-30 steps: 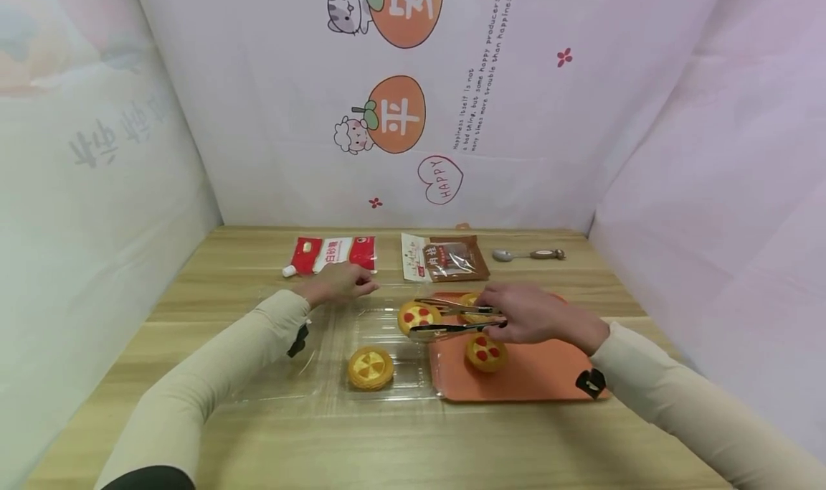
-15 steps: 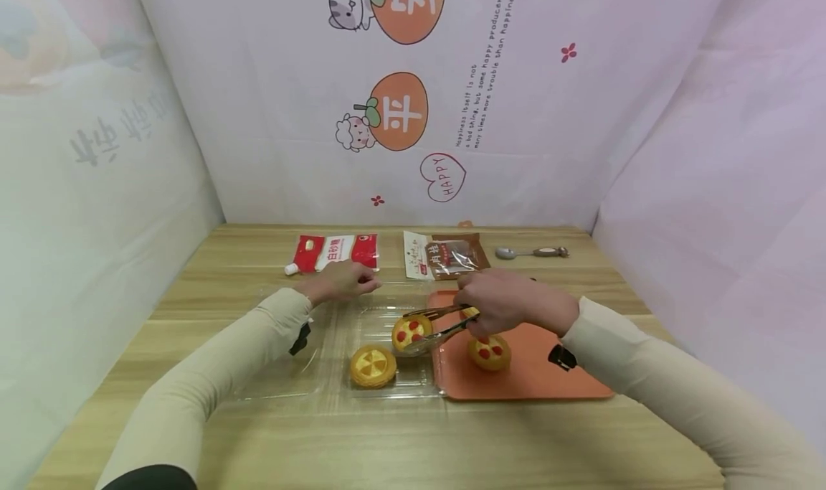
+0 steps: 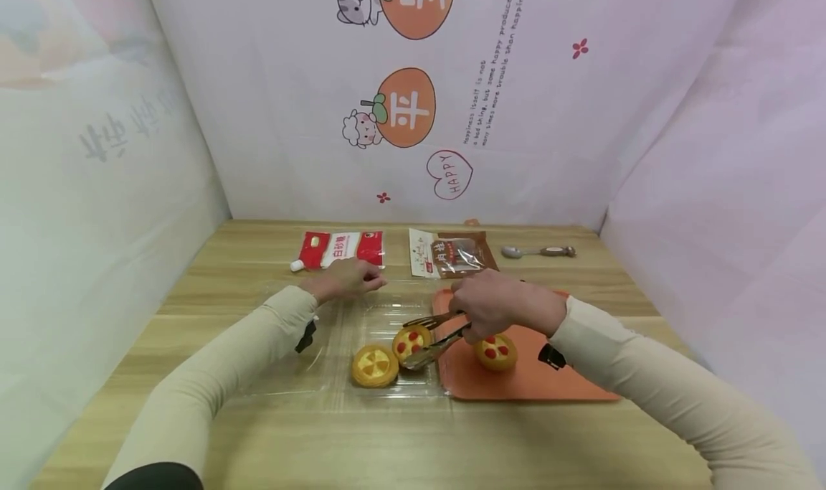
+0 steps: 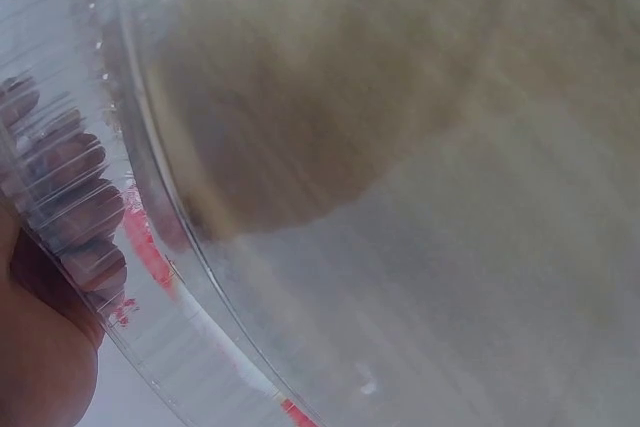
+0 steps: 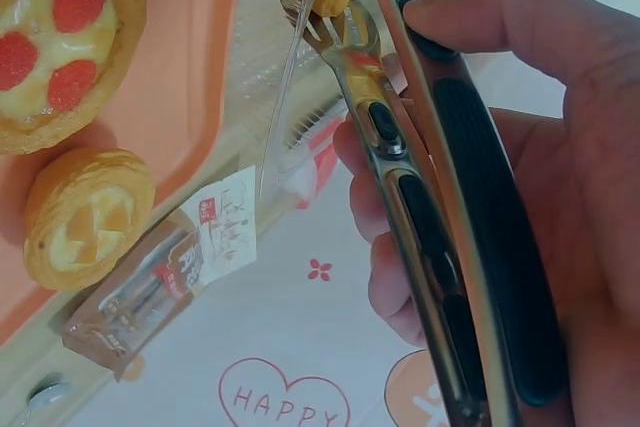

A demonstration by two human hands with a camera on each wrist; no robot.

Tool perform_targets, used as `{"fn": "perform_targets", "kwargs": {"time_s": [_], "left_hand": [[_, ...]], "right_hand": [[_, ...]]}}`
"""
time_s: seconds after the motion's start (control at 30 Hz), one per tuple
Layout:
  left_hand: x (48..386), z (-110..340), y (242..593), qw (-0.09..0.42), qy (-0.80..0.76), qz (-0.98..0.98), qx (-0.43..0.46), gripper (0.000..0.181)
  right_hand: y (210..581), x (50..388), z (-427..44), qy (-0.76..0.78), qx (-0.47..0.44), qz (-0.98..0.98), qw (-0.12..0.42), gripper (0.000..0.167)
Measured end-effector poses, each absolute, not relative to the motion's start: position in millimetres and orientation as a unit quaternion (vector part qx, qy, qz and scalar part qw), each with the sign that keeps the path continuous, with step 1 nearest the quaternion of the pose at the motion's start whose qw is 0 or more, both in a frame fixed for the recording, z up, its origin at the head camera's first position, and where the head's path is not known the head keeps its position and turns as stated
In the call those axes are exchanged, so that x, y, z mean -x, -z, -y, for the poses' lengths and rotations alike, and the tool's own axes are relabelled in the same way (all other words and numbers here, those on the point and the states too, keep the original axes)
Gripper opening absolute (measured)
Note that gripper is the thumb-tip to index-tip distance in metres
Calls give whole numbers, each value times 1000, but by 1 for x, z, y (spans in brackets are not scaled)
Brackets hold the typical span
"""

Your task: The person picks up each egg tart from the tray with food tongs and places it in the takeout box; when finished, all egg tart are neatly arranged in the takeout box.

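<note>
Our right hand (image 3: 493, 305) grips the tongs (image 3: 435, 349), which point at eight o'clock round the red-spotted tart (image 3: 408, 342), and we can't tell if our curled left hand (image 3: 350, 278) holds anything.

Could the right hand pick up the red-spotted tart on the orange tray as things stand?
Probably not right now: the right hand is close and the red-spotted tart looks uncovered on the orange tray, but that hand grips tongs, their tips either side of another tart.
</note>
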State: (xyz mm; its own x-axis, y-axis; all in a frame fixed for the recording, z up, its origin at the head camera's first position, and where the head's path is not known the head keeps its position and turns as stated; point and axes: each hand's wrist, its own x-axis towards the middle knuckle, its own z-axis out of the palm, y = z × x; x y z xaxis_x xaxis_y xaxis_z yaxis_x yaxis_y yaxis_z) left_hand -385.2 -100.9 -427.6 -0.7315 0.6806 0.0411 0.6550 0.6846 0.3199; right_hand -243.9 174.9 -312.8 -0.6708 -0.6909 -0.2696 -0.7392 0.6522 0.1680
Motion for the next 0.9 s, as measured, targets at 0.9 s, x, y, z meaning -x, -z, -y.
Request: {"fn": "perform_targets", "kwargs": {"time_s": [0.9], "left_hand": [[383, 100, 425, 37, -151, -919, -363, 33]], "right_hand": [[321, 207, -325, -2, 283, -957, -64, 41]]}}
